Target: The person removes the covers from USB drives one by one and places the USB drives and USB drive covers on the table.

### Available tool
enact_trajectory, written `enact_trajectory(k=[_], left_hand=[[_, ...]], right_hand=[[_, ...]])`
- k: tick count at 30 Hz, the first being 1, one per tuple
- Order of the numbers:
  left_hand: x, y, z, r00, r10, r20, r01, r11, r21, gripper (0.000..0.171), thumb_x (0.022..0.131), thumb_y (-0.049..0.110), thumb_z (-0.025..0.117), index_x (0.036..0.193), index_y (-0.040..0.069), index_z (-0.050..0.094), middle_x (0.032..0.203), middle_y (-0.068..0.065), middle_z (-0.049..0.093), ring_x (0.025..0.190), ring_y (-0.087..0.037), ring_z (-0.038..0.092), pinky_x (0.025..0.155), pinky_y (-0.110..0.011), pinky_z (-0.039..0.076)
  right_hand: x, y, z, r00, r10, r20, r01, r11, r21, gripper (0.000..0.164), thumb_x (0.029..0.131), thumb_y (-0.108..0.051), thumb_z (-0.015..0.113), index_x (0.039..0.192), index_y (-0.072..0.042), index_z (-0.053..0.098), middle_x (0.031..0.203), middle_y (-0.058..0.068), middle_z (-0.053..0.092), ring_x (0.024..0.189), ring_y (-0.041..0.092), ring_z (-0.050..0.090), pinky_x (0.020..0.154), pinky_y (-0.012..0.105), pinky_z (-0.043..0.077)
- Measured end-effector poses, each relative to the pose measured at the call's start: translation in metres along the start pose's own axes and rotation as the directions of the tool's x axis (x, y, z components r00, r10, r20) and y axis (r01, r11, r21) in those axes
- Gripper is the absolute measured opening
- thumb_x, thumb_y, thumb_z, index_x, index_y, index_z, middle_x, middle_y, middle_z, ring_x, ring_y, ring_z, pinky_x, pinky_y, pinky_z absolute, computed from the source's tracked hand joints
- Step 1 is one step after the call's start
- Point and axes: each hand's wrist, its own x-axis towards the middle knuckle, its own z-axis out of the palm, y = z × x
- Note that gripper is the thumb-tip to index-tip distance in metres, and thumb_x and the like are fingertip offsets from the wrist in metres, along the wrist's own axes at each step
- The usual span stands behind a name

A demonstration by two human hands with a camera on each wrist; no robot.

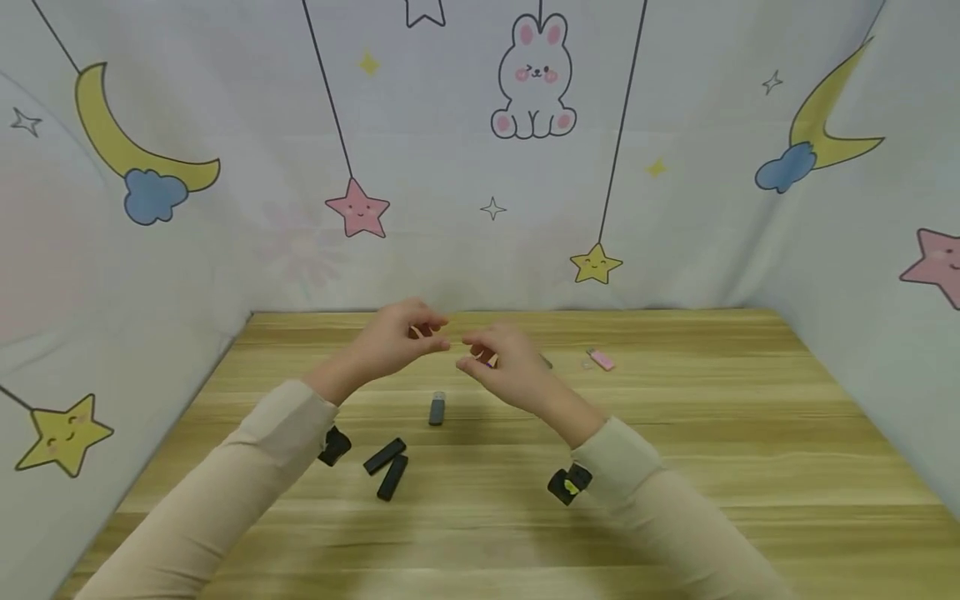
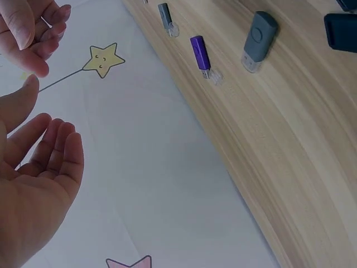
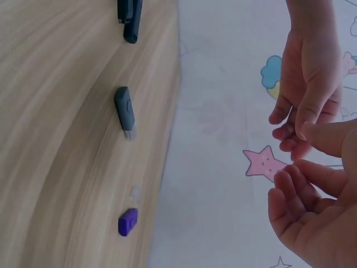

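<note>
Both hands are raised above the table with fingers loosely bent and nothing in them. My left hand (image 1: pixel 397 340) faces my right hand (image 1: pixel 510 367), their fingertips close but apart in the head view. Below and between them lies a grey USB stick (image 1: pixel 437 410) with a clear cap end. A purple USB stick (image 2: pixel 199 53) with a clear cap beside it shows in the left wrist view; my right hand mostly hides it in the head view. Past it is a smaller dark grey USB stick (image 2: pixel 165 15).
Two black stick-shaped pieces (image 1: pixel 385 457) lie near my left forearm, almost touching. A pink USB stick (image 1: pixel 602 359) lies toward the back right, a small clear piece beside it. A printed white curtain (image 1: pixel 465 267) stands along the back edge of the wooden table (image 1: pixel 712 433).
</note>
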Motion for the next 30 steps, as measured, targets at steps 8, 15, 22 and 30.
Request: enact_trajectory(k=[8, 15, 22, 30], left_hand=[[-0.007, -0.032, 0.012, 0.997, -0.04, 0.068, 0.043, 0.999, -0.033, 0.033, 0.09, 0.013, 0.068, 0.119, -0.003, 0.065, 0.114, -0.016, 0.064, 0.098, -0.025, 0.061, 0.086, -0.041, 0.052], [-0.011, -0.056, 0.023, 0.993, -0.057, 0.101, 0.067, 0.993, -0.099, 0.034, 0.09, 0.01, 0.068, 0.119, -0.006, 0.063, 0.116, -0.02, 0.063, 0.1, -0.028, 0.061, 0.089, -0.044, 0.051], [-0.011, -0.07, 0.033, 0.982, -0.104, 0.159, 0.123, 0.985, -0.119, 0.038, 0.09, 0.012, 0.068, 0.123, -0.005, 0.061, 0.12, -0.023, 0.061, 0.101, -0.027, 0.06, 0.087, -0.043, 0.052], [-0.002, -0.081, 0.044, 0.957, -0.141, 0.255, 0.17, 0.981, -0.093, 0.038, 0.087, 0.01, 0.07, 0.122, -0.005, 0.062, 0.116, -0.02, 0.061, 0.101, -0.028, 0.059, 0.084, -0.041, 0.051]], right_hand=[[-0.004, 0.007, 0.038, 0.997, 0.064, 0.05, -0.067, 0.996, 0.063, 0.038, 0.095, -0.024, 0.063, 0.124, 0.001, 0.062, 0.102, 0.01, 0.063, 0.089, 0.019, 0.059, 0.075, 0.03, 0.051], [-0.005, 0.014, 0.057, 0.99, 0.117, 0.08, -0.127, 0.983, 0.129, 0.039, 0.094, -0.022, 0.065, 0.122, 0.005, 0.061, 0.103, 0.014, 0.064, 0.089, 0.023, 0.062, 0.076, 0.031, 0.053], [-0.003, 0.022, 0.071, 0.978, 0.183, 0.096, -0.199, 0.962, 0.185, 0.04, 0.093, -0.02, 0.065, 0.123, 0.006, 0.06, 0.104, 0.015, 0.065, 0.09, 0.023, 0.062, 0.076, 0.033, 0.053], [-0.001, 0.032, 0.083, 0.944, 0.302, 0.13, -0.324, 0.923, 0.21, 0.046, 0.091, -0.025, 0.067, 0.126, 0.004, 0.059, 0.108, 0.015, 0.065, 0.096, 0.026, 0.063, 0.078, 0.036, 0.054]])
